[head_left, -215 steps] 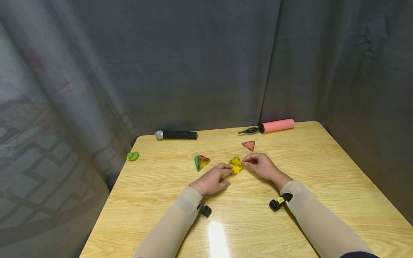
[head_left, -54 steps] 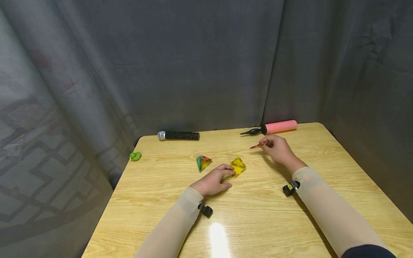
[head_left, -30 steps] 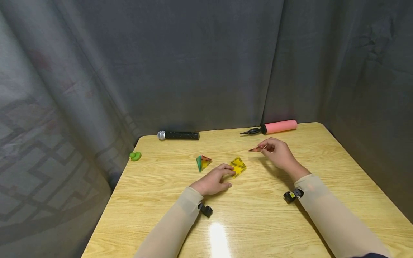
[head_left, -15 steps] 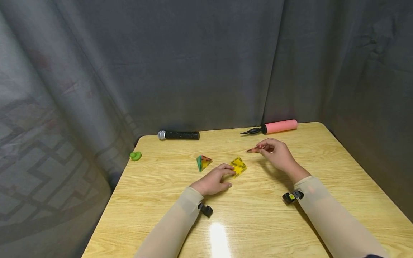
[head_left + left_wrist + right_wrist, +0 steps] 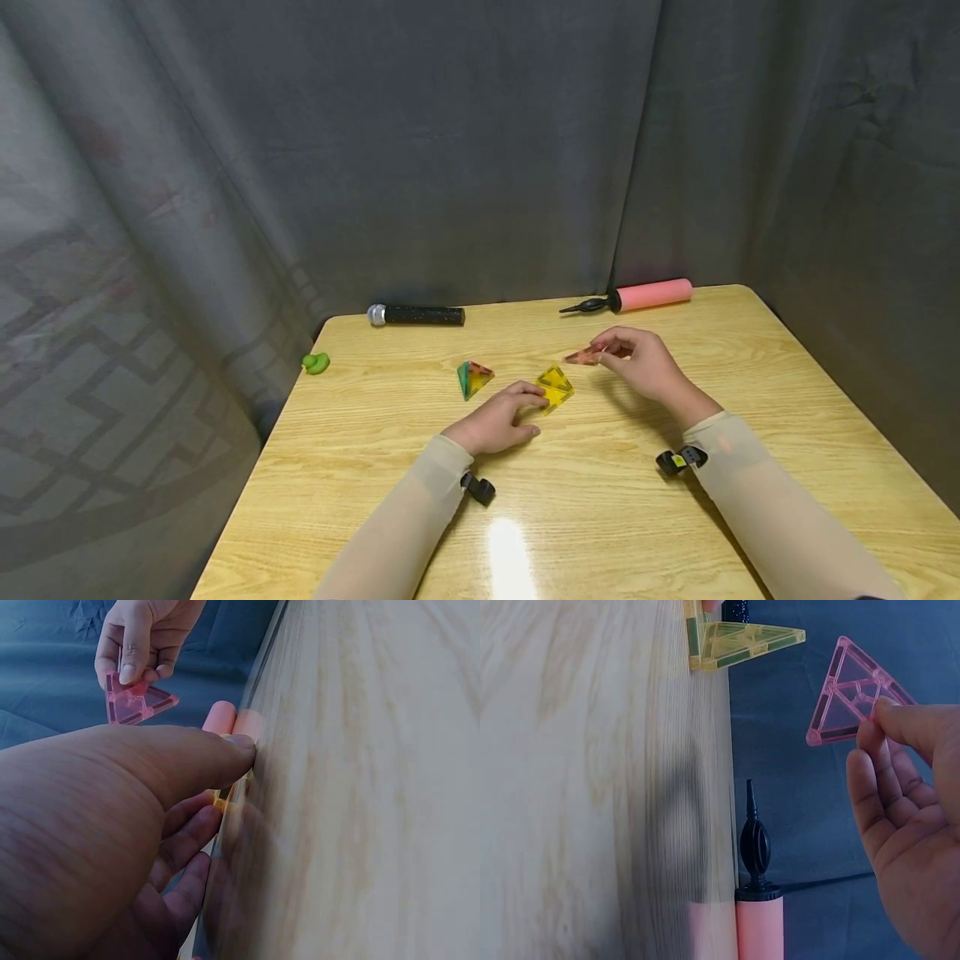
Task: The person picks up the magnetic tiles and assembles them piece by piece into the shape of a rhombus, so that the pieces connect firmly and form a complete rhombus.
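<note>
My right hand (image 5: 643, 364) pinches a pink triangular magnetic tile (image 5: 847, 701) between thumb and fingers, raised off the table. Left of and below it in the head view are two yellow triangular magnetic tiles (image 5: 555, 377) joined along an edge. The right wrist view shows one yellow tile (image 5: 754, 645) standing up from the tabletop. Fingertips of my left hand (image 5: 495, 419) touch the near yellow tile and cover part of it, with the thumb held apart. A small pyramid of green, red and yellow tiles (image 5: 474, 380) stands farther left.
On the wooden table (image 5: 600, 517), a black microphone (image 5: 420, 315) lies along the back edge. A pink hand pump (image 5: 651, 295) with a black nozzle lies at the back right. At the left edge sits a green duck toy (image 5: 316, 363). Grey curtains (image 5: 465, 150) hang behind.
My right hand has left the yellow tiles, picked the pink tile off the table, and brought it leftward and nearer to the yellow ones. My left hand has stayed put.
</note>
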Motion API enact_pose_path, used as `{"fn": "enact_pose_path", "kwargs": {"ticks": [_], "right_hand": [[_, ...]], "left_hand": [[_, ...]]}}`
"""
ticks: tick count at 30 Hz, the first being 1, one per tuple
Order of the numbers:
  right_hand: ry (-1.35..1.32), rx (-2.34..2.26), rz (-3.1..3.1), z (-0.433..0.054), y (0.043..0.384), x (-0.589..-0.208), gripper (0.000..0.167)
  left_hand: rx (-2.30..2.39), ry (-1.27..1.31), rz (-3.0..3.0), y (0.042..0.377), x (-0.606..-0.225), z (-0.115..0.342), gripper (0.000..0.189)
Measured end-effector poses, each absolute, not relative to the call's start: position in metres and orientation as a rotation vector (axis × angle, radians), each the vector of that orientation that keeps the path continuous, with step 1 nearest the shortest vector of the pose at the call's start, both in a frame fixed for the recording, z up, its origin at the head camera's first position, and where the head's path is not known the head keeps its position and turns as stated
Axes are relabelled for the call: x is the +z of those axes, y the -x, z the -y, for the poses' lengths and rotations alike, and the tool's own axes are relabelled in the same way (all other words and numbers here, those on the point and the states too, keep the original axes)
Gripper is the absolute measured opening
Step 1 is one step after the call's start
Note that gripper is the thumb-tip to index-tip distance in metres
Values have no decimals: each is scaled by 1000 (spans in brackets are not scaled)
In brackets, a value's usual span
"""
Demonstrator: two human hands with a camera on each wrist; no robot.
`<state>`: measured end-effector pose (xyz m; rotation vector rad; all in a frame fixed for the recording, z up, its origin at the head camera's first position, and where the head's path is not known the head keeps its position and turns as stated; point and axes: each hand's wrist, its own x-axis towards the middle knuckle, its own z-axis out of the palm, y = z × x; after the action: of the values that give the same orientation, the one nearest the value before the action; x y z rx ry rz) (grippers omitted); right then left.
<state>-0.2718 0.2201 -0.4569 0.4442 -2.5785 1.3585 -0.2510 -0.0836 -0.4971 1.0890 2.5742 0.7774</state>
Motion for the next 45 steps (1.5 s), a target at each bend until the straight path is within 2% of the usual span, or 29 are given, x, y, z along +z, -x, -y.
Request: {"fn": "enact_pose_path", "kwargs": {"ticks": [45], "right_hand": [[-797,1401,2683,-194,266,-476,15]], "left_hand": [[804,-1128,-2594,256,-505,83,51]]}}
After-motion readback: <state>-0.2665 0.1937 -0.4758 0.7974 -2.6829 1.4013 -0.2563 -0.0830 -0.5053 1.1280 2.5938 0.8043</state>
